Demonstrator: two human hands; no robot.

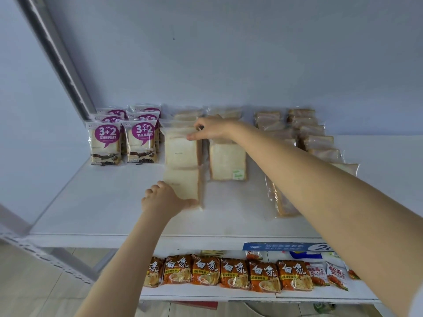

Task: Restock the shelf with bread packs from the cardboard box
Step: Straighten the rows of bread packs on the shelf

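On the white shelf (103, 202), clear packs of white sliced bread stand in rows. My left hand (163, 200) grips the near bottom corner of the front bread pack (183, 185), which lies flat at the head of the left row. My right hand (211, 128) reaches further back and pinches the top edge of an upright bread pack (180, 151) in the same row. Beside it stands another white bread pack (227, 162) with a green label. The cardboard box is out of view.
Purple "3+2" bread packs (121, 140) fill the shelf's left rear. Brownish sandwich packs (318, 140) line the right side, one clear pack (283, 202) lying near the front under my right arm. Orange noodle packets (235, 274) sit on the lower shelf. A grey upright (61, 58) stands left.
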